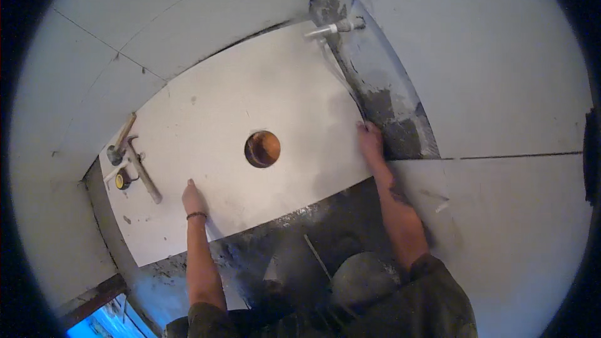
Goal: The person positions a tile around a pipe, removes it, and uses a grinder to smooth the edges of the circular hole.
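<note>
A large white tile (316, 156) with a round hole (262, 149) lies over dark, rough mortar. My left hand (195, 197) rests on its near left part, a finger pointing forward, holding nothing. My right hand (370, 139) grips the tile's right edge with bent fingers. On the tile's left end, near my left hand, lie a rubber mallet (115, 154), a hammer (147, 183) and a black and yellow tape measure (121, 179).
Pale tiled walls (119, 19) rise behind and left. A white pipe (325, 30) projects by the back right corner, beside a grey rough strip (391, 119). Pale tiles (507, 225) lie to the right. A blue-lit opening (103, 319) shows at lower left.
</note>
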The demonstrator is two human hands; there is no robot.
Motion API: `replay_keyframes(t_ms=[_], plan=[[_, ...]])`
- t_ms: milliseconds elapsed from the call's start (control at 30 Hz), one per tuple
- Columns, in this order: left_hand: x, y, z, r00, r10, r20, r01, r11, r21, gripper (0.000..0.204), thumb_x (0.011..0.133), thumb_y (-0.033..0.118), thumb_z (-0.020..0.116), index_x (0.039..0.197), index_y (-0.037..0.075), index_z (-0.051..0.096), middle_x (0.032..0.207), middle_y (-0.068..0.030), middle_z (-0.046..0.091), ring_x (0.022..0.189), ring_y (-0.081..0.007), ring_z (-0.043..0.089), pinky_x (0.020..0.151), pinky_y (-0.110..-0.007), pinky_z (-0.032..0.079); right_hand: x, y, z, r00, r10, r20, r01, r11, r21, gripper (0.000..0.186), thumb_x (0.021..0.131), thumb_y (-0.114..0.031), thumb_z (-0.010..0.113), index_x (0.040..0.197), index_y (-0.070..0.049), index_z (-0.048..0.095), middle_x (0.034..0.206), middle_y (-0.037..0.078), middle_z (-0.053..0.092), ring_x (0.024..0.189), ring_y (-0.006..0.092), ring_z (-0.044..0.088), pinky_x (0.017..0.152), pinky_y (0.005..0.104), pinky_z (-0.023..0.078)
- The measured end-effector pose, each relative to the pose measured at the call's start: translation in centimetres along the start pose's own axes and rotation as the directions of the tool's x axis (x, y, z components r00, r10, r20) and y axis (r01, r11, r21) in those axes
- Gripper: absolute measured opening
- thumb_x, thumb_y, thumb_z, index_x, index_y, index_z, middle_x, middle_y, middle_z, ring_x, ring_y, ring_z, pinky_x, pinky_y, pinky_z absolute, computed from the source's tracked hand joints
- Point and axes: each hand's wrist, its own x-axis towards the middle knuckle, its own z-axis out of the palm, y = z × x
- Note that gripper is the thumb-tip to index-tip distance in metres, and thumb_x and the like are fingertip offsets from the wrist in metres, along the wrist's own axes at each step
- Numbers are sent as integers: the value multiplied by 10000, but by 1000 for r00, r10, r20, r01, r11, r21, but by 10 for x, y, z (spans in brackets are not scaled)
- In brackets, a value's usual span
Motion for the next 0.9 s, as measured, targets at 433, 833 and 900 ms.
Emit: replay_keyframes(t_ms=[433, 833, 900], plan=[[15, 6, 1, 970, 240, -32, -242, 961, -133, 563, 1012, 410, 387, 813, -73, 596, 796, -238, 628, 740, -366, 554, 741, -474, 429, 62, -66, -27, 724, -676, -134, 638, 731, -242, 499, 861, -111, 551, 1331, 40, 475, 1213, 298, 568, 1110, 430, 567, 955, 473, 456], [11, 5, -5, 957, 285, 50, -289, 938, 194, 534, 1046, 323, 302, 860, -60, 626, 886, -266, 646, 902, -412, 617, 840, -489, 468, -1, -99, -42, 902, -428, -51, 371, 833, -410, 271, 869, -213, 540, 1061, -26, 576, 977, 251, 656, 886, 431, 650, 768, 502, 527], [-1, 37, 7, 984, 118, 137, -144, 968, 203, 548, 1050, 334, 290, 906, -69, 631, 933, -263, 655, 911, -426, 611, 852, -486, 469, -9, -91, -63, 920, -392, -8, 336, 797, -503, 294, 874, -243, 538, 1083, -39, 578, 979, 252, 655, 899, 432, 648, 774, 505, 525]])
